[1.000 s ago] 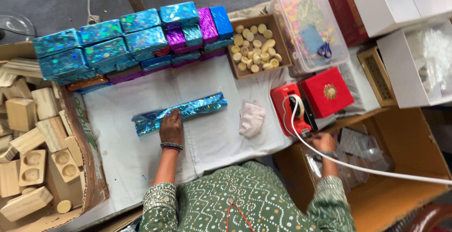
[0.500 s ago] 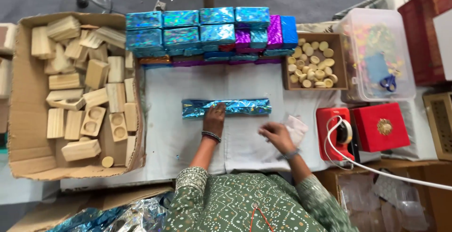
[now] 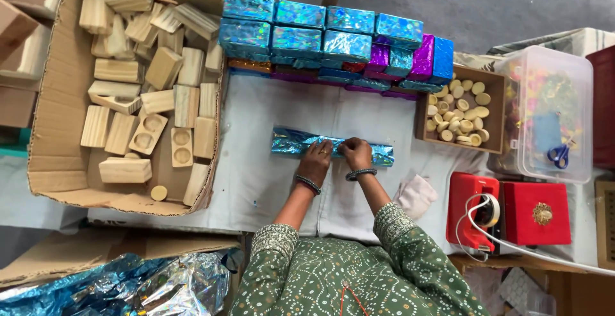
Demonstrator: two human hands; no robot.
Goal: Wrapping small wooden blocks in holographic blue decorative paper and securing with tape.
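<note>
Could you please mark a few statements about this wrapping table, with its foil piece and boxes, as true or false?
1. Both hands, the left hand and the right hand, rest on the long foil-wrapped piece. True.
2. The big cardboard box holds foil rolls. False: it holds wooden blocks.
3. Blue-handled scissors lie in the clear plastic tub. True.
4. The shiny wrapped boxes are stacked nearest the person. False: they line the far edge.

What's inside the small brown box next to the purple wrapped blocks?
The small brown box holds a heap of pale round wooden discs. Its floor and any lower pieces are covered by the heap.
</note>
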